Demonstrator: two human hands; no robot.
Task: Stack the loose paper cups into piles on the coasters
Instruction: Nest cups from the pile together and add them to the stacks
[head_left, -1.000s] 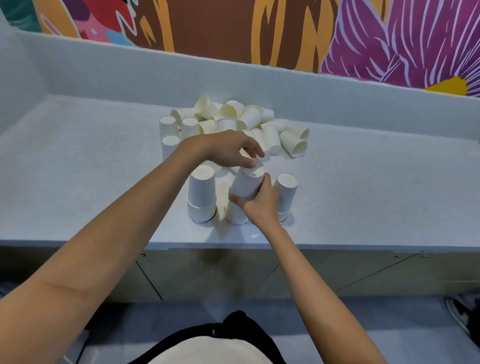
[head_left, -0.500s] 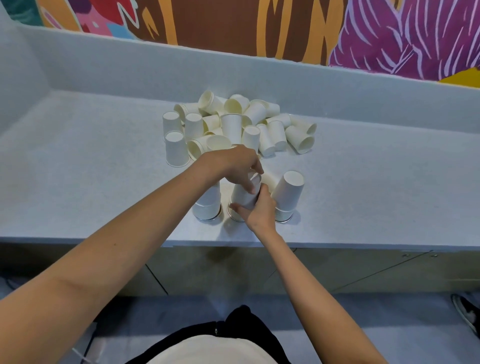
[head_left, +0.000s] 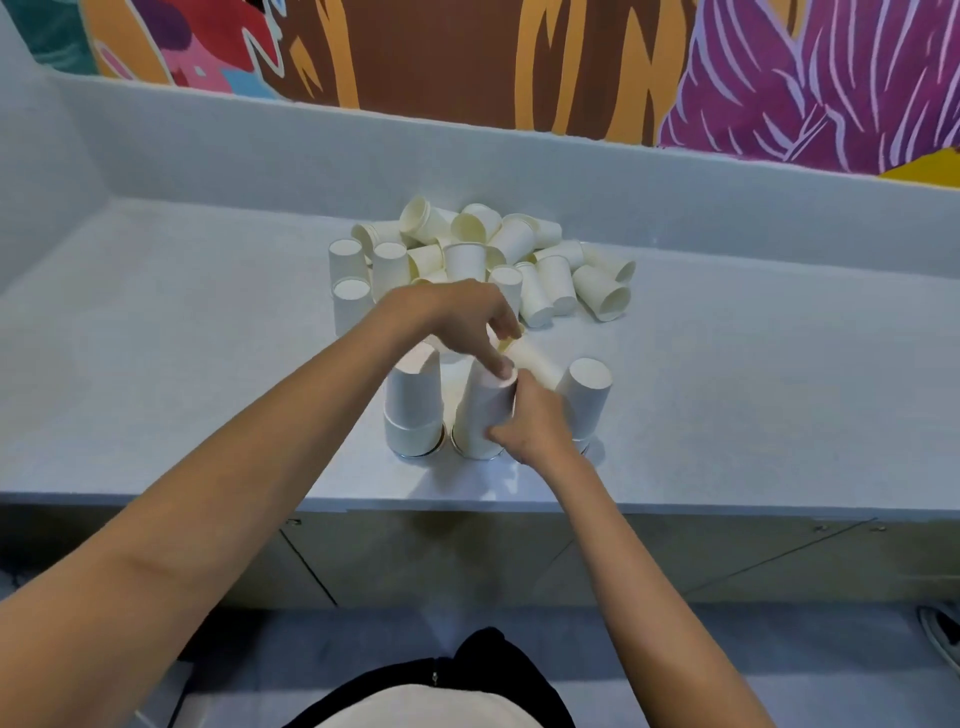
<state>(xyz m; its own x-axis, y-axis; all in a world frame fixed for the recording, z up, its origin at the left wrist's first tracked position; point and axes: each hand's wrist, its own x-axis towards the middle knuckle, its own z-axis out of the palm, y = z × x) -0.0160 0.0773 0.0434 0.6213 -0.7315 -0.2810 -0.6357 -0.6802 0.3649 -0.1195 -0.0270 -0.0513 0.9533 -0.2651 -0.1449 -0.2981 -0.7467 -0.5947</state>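
Note:
Three piles of upturned white paper cups stand near the counter's front edge: a left pile (head_left: 413, 410), a middle pile (head_left: 480, 415) and a right pile (head_left: 589, 392). A dark coaster rim (head_left: 415, 454) shows under the left pile. My left hand (head_left: 457, 317) reaches over from above, its fingertips pressing on the middle pile's top. My right hand (head_left: 535, 423) wraps the same pile's right side low down. A single cup (head_left: 537, 361) lies on its side just behind the piles. The loose heap of cups (head_left: 493, 260) sits farther back.
The grey counter (head_left: 753, 395) has a raised back wall and a left side wall. Its front edge runs just below the piles. Two upturned cups (head_left: 349, 291) stand at the heap's left edge.
The cup under my left hand has sunk down onto the middle pile, which now stands straighter. My right hand stays on the pile's side.

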